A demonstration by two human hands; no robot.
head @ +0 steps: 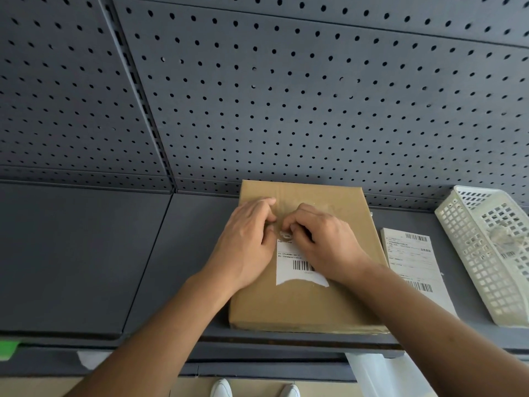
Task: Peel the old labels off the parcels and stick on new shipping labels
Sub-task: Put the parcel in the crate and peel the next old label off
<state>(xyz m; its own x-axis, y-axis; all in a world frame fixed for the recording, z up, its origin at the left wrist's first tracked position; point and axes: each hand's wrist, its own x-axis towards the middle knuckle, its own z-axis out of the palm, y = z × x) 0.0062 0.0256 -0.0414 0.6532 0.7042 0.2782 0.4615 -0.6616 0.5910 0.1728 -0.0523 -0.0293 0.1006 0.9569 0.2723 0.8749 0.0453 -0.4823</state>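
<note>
Progress: early, still on the peel step, I'd say. The cardboard parcel (300, 305) lies flat on the grey shelf (86, 253), its far edge against the pegboard (286, 96). The old label (292, 262) is still mostly stuck on the parcel's top face. Its near edge is torn ragged, so part looks already gone, and its far edge is rolled up into a small curl. No new label on the parcel yet. Right of the parcel, just beside it, a stack of new shipping labels (412, 259) lies flat and untouched. Further right is a white plastic basket (469, 253) with something pale and crumpled inside, possibly peeled scraps, can't confirm. Left to do: finish the peel, stick a new label on. Hands: left hand (246, 242) rests on the parcel at the label's far left corner, fingers bent, tips down on the cardboard. I can't tell whether it grips the curl or only steadies the parcel. Right hand (323, 242) sits touching it, fingers curled tight, pinching the rolled edge of the old label. Both forearms reach in from below.
</note>
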